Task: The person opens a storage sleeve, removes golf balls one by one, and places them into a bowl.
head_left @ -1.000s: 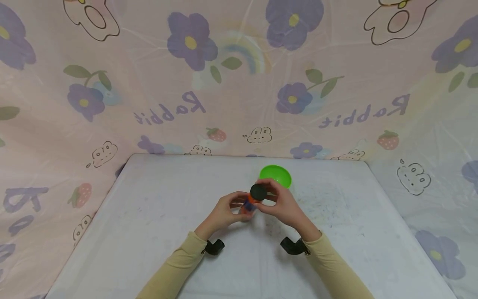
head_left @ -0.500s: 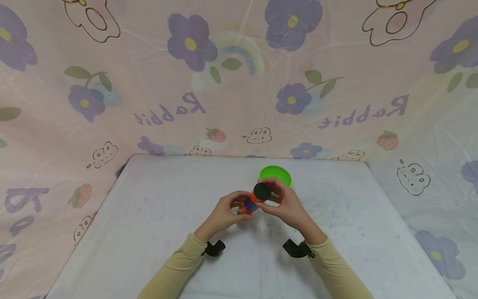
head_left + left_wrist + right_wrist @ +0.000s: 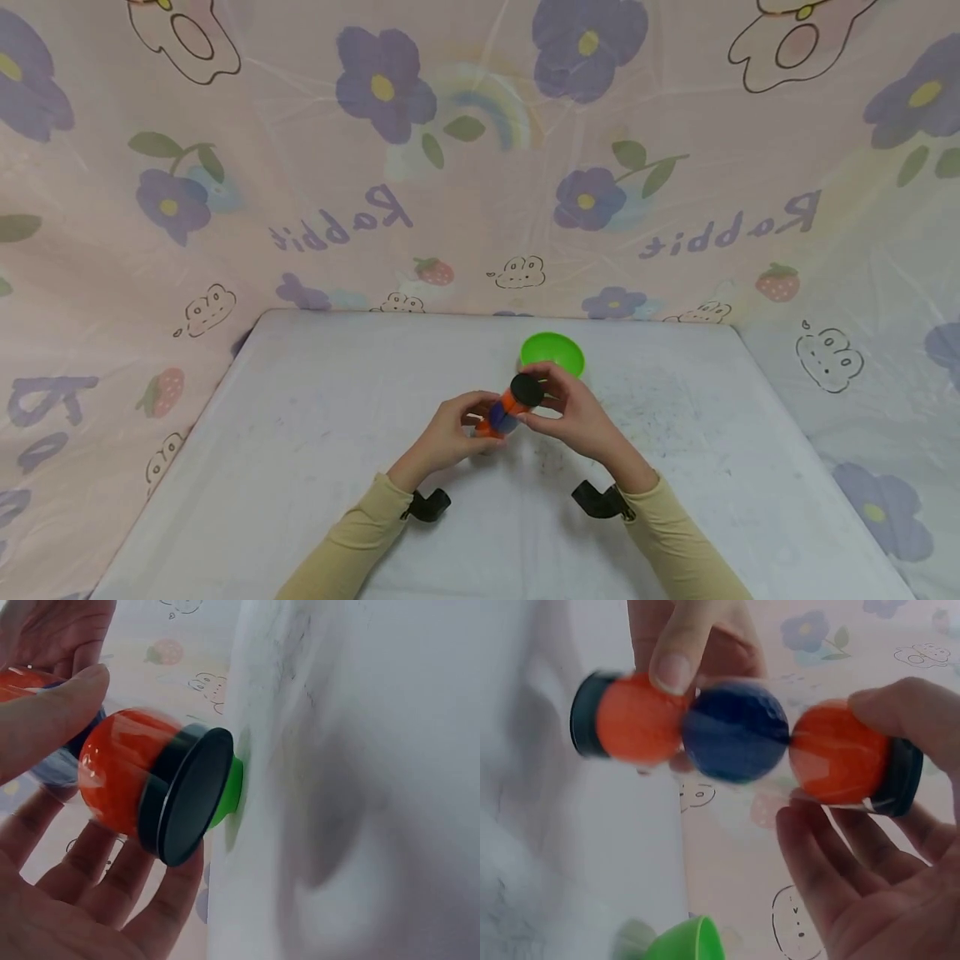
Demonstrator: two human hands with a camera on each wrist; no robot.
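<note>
A clear tube (image 3: 504,417) is held by both hands above the table (image 3: 360,367), not touching it. In the head view the tube is tilted, with its higher end toward the right hand (image 3: 576,418) and its lower end toward the left hand (image 3: 446,437). Three balls are seen in line inside it: the blue ball (image 3: 736,731) is placed in the middle, between the left orange ball (image 3: 634,724) and the right orange ball (image 3: 838,759). Each end is closed by a dark cap; the left cap (image 3: 196,801) is shown largest in the left wrist view, and the right cap (image 3: 902,780) in the right wrist view.

The lower end is gripped by the left hand, with the thumb laid across the tube and the fingers under it. The other end is pinched by the right hand, its thumb being pressed near the right cap and its fingers being bent below.

A green bowl (image 3: 551,346) is set upright on the table, just beyond the right hand, by which its near rim is partly hidden. Both arms are covered by beige sleeves (image 3: 348,533), and a black device (image 3: 600,500) is worn at each wrist. Behind the table, a cloth (image 3: 480,175) printed with flowers and rabbits is hung.
</note>
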